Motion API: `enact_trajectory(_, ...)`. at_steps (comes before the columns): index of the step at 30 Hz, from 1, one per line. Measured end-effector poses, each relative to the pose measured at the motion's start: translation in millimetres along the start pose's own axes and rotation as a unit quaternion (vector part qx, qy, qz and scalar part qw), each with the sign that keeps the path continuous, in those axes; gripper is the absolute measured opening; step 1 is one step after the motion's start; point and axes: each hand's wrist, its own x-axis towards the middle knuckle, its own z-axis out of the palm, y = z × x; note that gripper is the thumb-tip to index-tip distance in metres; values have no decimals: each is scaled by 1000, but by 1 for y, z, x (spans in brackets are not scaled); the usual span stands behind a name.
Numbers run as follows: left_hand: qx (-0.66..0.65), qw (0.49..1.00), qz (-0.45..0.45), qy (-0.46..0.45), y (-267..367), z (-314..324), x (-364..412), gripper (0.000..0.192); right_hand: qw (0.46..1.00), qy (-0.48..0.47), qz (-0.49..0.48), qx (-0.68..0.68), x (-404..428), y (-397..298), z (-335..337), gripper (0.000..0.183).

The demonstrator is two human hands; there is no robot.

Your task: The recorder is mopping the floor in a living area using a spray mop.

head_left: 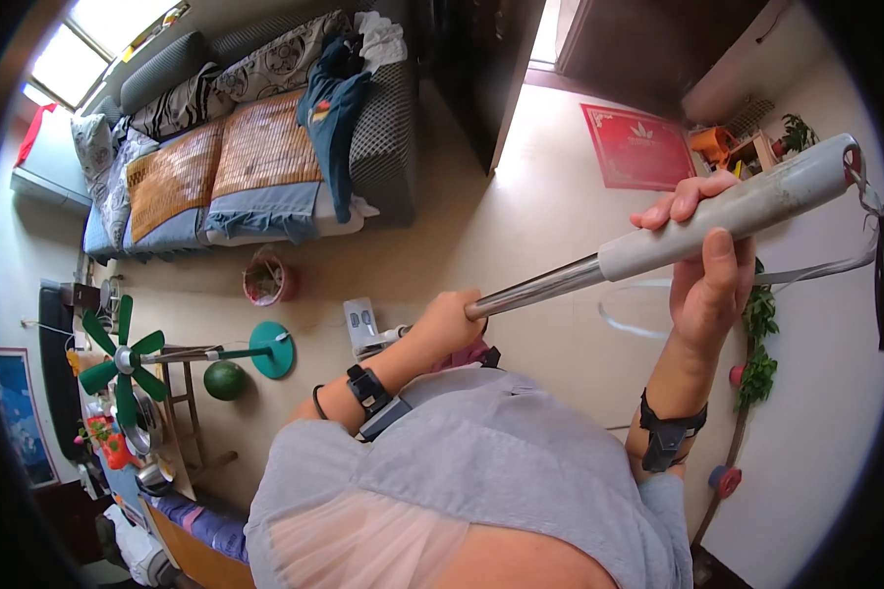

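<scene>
A long chromed-metal pole (pixel 545 283) with a thick grey plastic handle sleeve (pixel 766 202) slants up to the right across my front. My left hand (pixel 449 322) is wrapped around the metal part, low and close to my body. Higher up, my right hand (pixel 707 258) grips the grey sleeve, thumb on the near side and fingers around the far side. A silvery strap (pixel 825 271) hangs from the sleeve's end. Beyond my left hand, a white plastic head (pixel 363 327) rests at floor level, apparently joined to the pole; my hand and forearm hide the joint.
A green standing fan (pixel 271 350), a watermelon (pixel 225 380) and a pink waste basket (pixel 267 280) stand on the floor at left. Behind them is a sofa (pixel 265 158) with clothes. A red doormat (pixel 639 147) lies near the doorway. Leafy plants (pixel 759 375) line the right wall.
</scene>
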Motion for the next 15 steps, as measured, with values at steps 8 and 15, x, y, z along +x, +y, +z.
enact_trajectory(8,24,985,7,170,36,2,70,11,978,-169,-60,108,75,6,-57,41)
enact_trajectory(15,9,951,46,307,75,62,107,14,926,-312,-28,210,98,-12,-111,36)
